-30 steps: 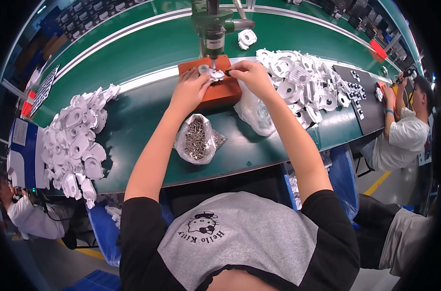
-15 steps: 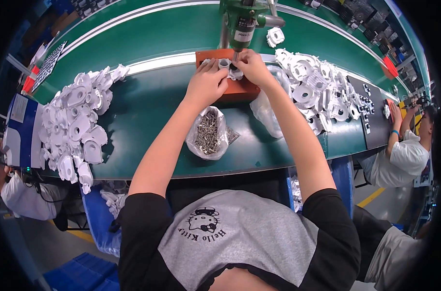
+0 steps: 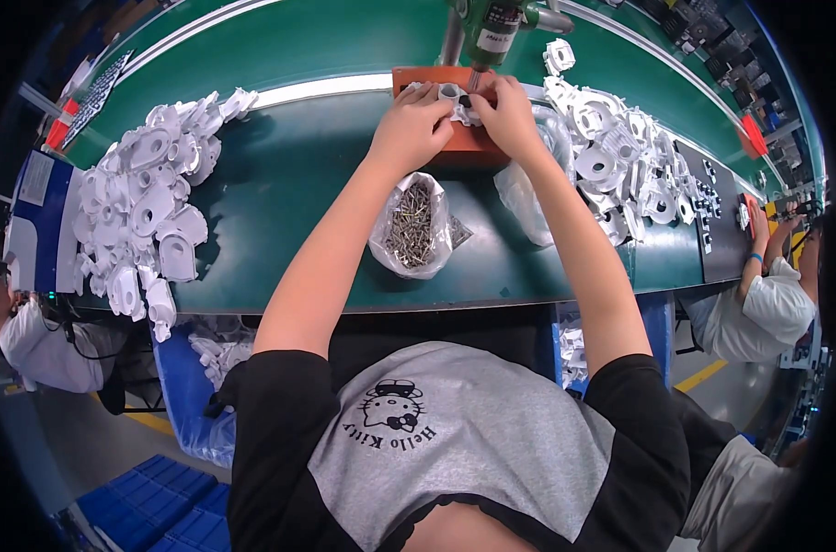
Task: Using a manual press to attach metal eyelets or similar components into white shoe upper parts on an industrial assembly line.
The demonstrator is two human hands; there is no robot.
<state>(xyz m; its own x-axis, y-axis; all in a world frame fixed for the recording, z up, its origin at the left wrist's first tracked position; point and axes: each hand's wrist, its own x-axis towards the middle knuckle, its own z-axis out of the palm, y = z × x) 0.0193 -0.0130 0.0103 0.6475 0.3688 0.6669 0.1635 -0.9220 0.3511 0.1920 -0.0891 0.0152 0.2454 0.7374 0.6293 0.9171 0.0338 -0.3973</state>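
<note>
A white moulded plastic part (image 3: 449, 92) with a round collar sits on an orange-red fixture block (image 3: 469, 140), under the spindle of a green press-like machine (image 3: 493, 35). My left hand (image 3: 412, 131) is closed over the part's left side, fingers bent on it. At the right side, by the spindle tip, my right hand (image 3: 512, 118) has thumb and fingers drawn together; whatever is between them is hidden. A small dark spot shows on the part between the hands. Nearer me, a clear bag (image 3: 407, 265) stands open, full of metal screws (image 3: 412, 221).
White plastic parts lie heaped at left (image 3: 147, 198) and right (image 3: 611, 156). A crumpled clear bag (image 3: 526, 198) lies by my right forearm. A black board (image 3: 712, 225) with small parts is farther right. Blue bins (image 3: 183, 396) sit below the table edge. Other people work at both sides.
The whole view has shifted, so the table and machine appear higher and a little farther right. Both hands stay at the white part under the spindle.
</note>
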